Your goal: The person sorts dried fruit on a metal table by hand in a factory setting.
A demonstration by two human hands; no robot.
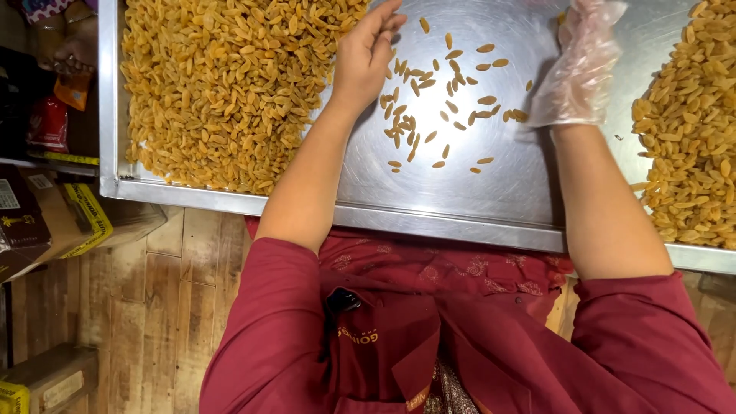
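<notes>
A shiny steel tray [460, 218] holds golden raisins. A big heap of raisins [222, 84] fills its left side and a second raisin heap [690, 130] lies at the right edge. Between them, loose scattered raisins [437, 103] lie on bare metal. My left hand [366, 54], bare, rests flat at the edge of the left heap with its fingers spread. My right hand [579, 65] wears a clear plastic glove and hovers over the bare metal, its fingers loosely apart, beside the scattered raisins. Neither hand grips anything.
A wooden floor [161, 307] shows below the tray. Cardboard boxes [61, 218] and packets [50, 123] stand at the left. Another person's hand [69, 46] appears at the top left corner. My dark red sleeves fill the bottom.
</notes>
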